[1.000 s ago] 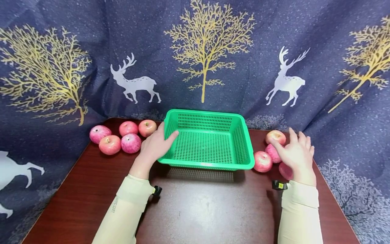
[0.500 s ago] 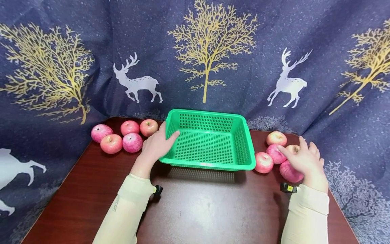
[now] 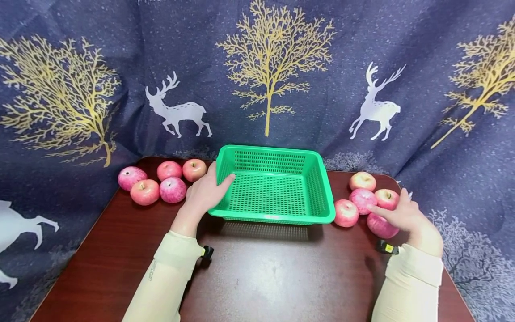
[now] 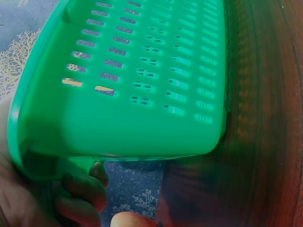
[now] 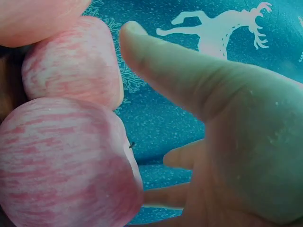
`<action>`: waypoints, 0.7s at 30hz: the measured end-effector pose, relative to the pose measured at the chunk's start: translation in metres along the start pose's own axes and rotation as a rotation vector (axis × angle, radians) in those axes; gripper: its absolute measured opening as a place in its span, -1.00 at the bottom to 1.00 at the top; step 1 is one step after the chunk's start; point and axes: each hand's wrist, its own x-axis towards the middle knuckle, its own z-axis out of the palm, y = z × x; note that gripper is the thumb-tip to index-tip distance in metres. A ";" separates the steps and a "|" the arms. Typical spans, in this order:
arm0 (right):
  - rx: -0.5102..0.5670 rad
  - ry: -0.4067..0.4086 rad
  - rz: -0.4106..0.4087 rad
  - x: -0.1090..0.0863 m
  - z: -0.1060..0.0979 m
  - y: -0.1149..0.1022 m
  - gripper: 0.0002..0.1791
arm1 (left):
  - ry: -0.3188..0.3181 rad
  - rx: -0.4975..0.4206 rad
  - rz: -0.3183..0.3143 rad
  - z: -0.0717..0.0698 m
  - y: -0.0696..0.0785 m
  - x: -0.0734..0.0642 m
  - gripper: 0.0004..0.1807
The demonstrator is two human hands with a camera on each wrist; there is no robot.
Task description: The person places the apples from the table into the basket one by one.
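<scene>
Seemingly steadies the green basket (image 3: 241, 215) on the table (image 3: 257, 277), gripping its left side with the left hand (image 3: 207, 190); holds the right hand (image 3: 409, 218) uncurled beside apples (image 3: 363, 200) to its right, perhaps for clearance.

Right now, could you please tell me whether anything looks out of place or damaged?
Nothing stands out: the basket shows no visible damage, and the apples sit grouped on either side of it.

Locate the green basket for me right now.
In the head view, the green basket sits centre-back on the table, between the left apples and right apples, the left hand gripping its left rim.
</scene>
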 end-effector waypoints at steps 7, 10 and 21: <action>0.105 -0.086 0.011 -0.003 0.003 -0.004 0.48 | 0.000 0.004 -0.001 0.000 0.000 -0.001 0.08; 0.092 -0.076 -0.003 -0.002 0.005 -0.003 0.42 | -0.003 0.001 -0.001 0.001 0.000 0.000 0.05; 0.101 -0.147 0.050 0.008 0.016 -0.002 0.75 | -0.002 0.010 -0.013 -0.002 0.002 -0.001 0.05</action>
